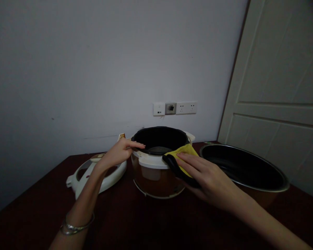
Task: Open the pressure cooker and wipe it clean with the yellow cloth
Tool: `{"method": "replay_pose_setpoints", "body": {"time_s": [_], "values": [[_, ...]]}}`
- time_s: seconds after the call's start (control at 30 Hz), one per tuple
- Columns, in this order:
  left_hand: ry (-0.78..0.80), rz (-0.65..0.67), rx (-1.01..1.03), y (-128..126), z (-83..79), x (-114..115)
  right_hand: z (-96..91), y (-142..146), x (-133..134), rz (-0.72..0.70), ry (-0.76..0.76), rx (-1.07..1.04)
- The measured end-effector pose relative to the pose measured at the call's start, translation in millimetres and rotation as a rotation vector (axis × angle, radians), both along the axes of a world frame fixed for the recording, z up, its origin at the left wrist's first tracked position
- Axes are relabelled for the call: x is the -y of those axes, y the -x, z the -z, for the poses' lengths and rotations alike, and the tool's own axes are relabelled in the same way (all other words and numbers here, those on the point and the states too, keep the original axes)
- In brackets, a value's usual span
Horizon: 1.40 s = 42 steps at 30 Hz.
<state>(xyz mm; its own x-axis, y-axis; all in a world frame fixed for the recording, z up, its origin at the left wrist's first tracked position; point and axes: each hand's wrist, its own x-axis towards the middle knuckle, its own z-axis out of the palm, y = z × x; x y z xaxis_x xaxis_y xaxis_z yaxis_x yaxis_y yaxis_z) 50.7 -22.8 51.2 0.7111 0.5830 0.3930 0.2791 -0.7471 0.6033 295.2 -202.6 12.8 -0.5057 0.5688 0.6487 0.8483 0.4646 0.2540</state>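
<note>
A cooker body (156,180) with a brown side, a white rim and a dark inside stands upright on the table, lidless. My left hand (122,151) reaches to the left of its rim, fingers stretched out over the edge; whether the thumb grips the rim is hidden. In my right hand (203,173) is a folded yellow and black cloth (184,152), pressed against the front right of the rim. To the left, behind my left forearm, lies a white ring-shaped lid (117,177). A wide inner pot (284,186) with a dark inside stands to the right.
Dark red-brown table (135,222) runs up to a pale wall (106,69). Wall sockets (186,108) and a switch plate (159,109) sit just above the cooker. At the right is a white panelled door (281,76), close behind the pot.
</note>
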Motion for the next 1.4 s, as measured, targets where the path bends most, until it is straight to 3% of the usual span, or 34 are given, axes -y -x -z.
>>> {"method": "replay_pose_setpoints", "body": {"time_s": [0.37, 0.77, 0.9, 1.2, 1.4], "values": [[-0.023, -0.017, -0.009, -1, -0.5, 2, 3.1, 38, -20, -0.035, -0.083, 0.081], [0.010, -0.001, 0.038, 0, 0.2, 2, 2.0, -11, -10, -0.070, -0.116, -0.094], [0.018, -0.002, 0.044, -2, 0.3, 2, 4.1, -5, -12, -0.084, -0.165, -0.069], [0.015, -0.022, 0.074, -3, -0.3, 4, -2.8, 38, -32, -0.147, -0.170, 0.036], [0.008, -0.003, 0.057, -2, 1.8, 1, -6.6, 30, -31, -0.179, -0.102, -0.007]]}}
